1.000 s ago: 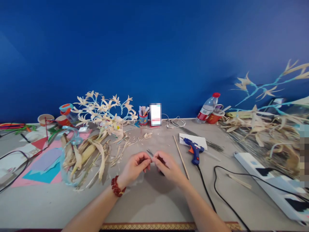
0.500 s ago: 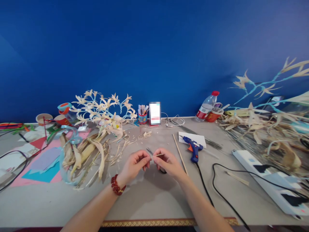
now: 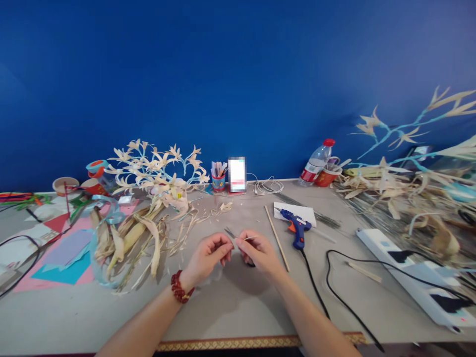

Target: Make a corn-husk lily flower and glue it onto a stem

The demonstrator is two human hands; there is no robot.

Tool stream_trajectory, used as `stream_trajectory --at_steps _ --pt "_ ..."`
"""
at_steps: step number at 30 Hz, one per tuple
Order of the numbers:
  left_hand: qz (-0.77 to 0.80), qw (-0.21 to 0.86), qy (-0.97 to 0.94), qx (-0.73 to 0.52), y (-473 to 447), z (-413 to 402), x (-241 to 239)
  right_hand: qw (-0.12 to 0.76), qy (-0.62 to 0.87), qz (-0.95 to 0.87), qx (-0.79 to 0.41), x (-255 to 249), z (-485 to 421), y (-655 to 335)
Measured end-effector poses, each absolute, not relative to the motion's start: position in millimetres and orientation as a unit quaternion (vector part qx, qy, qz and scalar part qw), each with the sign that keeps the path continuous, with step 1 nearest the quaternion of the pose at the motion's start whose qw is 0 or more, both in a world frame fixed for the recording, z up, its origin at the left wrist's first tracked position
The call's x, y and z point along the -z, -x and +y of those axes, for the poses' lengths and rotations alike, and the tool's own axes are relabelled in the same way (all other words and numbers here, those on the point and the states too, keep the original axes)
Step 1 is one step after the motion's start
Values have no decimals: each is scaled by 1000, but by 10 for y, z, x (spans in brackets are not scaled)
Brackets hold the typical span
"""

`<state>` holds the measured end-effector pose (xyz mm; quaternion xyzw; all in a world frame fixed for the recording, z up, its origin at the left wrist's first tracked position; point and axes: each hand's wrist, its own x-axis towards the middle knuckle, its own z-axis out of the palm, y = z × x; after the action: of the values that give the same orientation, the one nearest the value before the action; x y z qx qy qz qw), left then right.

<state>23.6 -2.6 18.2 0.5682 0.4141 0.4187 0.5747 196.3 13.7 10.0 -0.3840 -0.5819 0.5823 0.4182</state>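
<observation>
Above the middle of the table, my left hand (image 3: 213,254) and my right hand (image 3: 258,252) are held with their fingertips almost meeting. A thin pale strip (image 3: 251,238), like dry corn husk, is pinched between the thumb and fingers of my right hand. My left thumb and forefinger are pressed together at its near end; what they grip is too small to make out. Behind the hands lies a pair of scissors (image 3: 229,231), its blades showing and its handles mostly covered by my right hand. A thin wooden stick (image 3: 276,238) lies to the right.
A blue glue gun (image 3: 297,225) rests on white paper (image 3: 307,214), its cord trailing forward. Further right is a power strip (image 3: 401,277). Corn husks (image 3: 130,238) and a husk-flower spray (image 3: 159,168) are at left. A bottle (image 3: 316,163) leans at the back.
My fingertips have moved slightly apart, and less of the pale strip shows between them. The whole view has shifted a little; the things on the table have stayed put.
</observation>
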Motion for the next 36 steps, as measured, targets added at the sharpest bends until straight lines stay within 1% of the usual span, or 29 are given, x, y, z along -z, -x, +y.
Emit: stream_trajectory --at_steps 3,5,7,11,13,16,18,20,24,27,29,36 --pt "421 556 -586 -414 -241 -39 -166 458 405 -569 -549 -62 135 -1946" --pt "426 546 -592 -412 -249 -48 -168 466 406 -564 -548 -37 149 -1952" --pt "425 550 -586 -415 -256 -49 -176 452 393 -564 -568 -40 158 -1968" --pt "413 574 -571 -417 -259 -41 -183 398 358 -586 -608 -108 136 -1980" --pt "408 578 -573 -415 -259 -43 -176 407 366 -594 -589 -121 126 -1971" --pt "413 566 -582 -413 -263 -57 -162 452 400 -573 -554 -91 140 -1957" --pt "417 558 -584 -416 -268 -65 -160 465 407 -566 -545 -64 158 -1958" --pt "416 562 -581 -417 -272 -64 -166 458 391 -573 -556 -54 165 -1965" --pt "402 576 -582 -410 -270 -49 -175 415 356 -615 -568 -83 136 -1968" --pt "404 569 -592 -403 -267 -52 -165 448 375 -608 -538 -92 123 -1955" --pt "410 558 -598 -404 -267 -60 -157 469 392 -581 -538 -83 130 -1951" --pt "407 569 -589 -405 -264 -56 -173 433 361 -591 -576 -70 133 -1955"
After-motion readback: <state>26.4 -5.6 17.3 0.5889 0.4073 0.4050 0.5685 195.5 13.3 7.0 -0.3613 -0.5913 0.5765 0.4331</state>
